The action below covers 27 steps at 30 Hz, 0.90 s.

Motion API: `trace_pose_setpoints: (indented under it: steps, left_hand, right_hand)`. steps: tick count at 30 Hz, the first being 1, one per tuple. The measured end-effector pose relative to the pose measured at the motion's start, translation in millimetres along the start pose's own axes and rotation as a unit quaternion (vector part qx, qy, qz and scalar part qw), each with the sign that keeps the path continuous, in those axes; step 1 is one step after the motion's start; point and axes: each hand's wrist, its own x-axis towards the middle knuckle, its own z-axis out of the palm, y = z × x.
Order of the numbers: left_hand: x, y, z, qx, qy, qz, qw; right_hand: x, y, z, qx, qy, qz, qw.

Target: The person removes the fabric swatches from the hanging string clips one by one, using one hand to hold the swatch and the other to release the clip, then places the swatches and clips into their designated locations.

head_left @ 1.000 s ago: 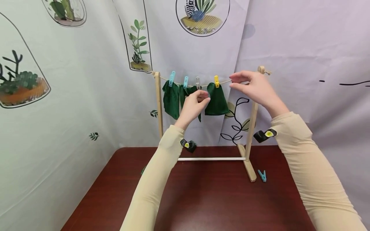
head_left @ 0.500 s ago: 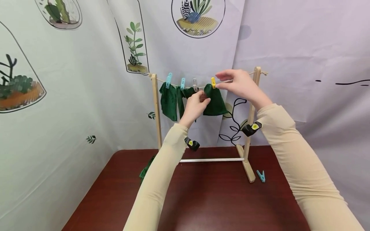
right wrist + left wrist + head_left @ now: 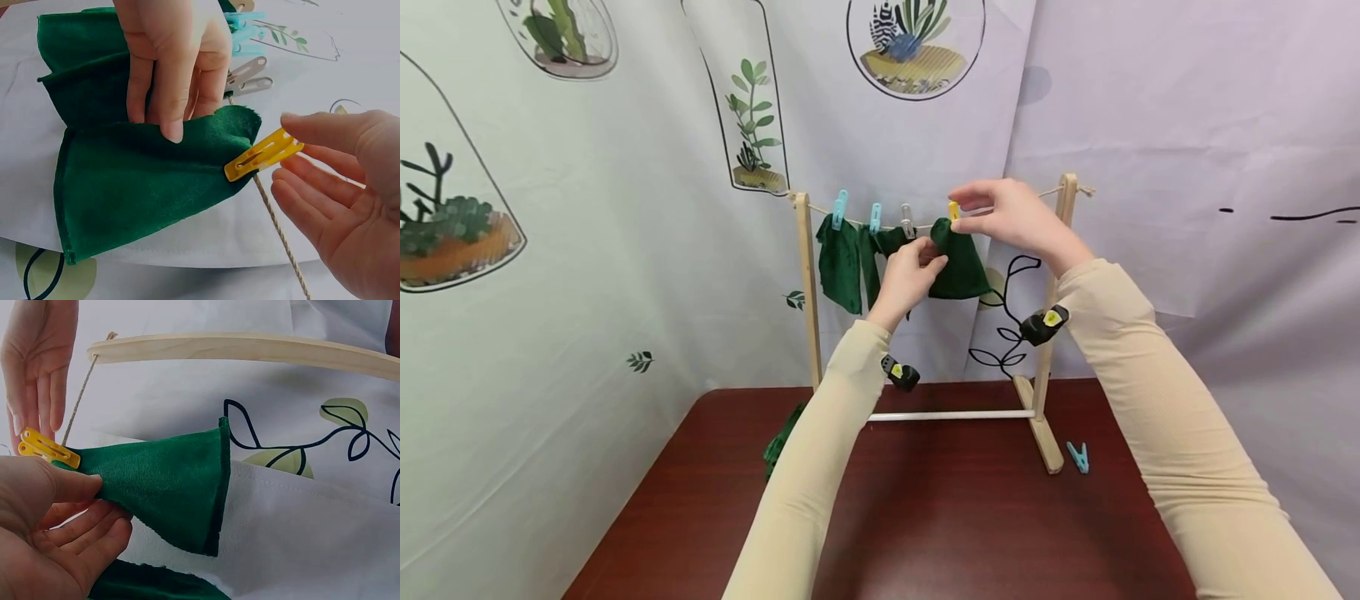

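A green cloth hangs from the rope line by a yellow clothespin near its upper corner. My left hand pinches that cloth's left edge between thumb and fingers, just below the line. My right hand is at the yellow clothespin, thumb on one handle and fingers at the other, as the right wrist view shows. Further left on the line hang more green cloths, held by two blue clothespins and a grey one; my left hand hides part of these cloths.
The wooden rack with its white crossbar stands on the dark red table. A blue clothespin lies right of its foot. A crumpled green cloth lies partly behind my left arm. A patterned curtain hangs behind.
My right hand has moved left along the line, from beside the rope to the yellow clothespin, and closed on its handles. My left hand has shifted slightly and stays at the cloth's edge.
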Motion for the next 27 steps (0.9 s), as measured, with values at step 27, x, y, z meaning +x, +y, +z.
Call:
trace_pose_setpoints:
  steps: [27]
  left_hand:
    - [-6.2, 6.5, -1.2, -0.009, -0.013, 0.037, 0.9992]
  right_hand:
    - [-5.1, -3.7, -5.0, 0.001, -0.015, -0.012, 0.9998]
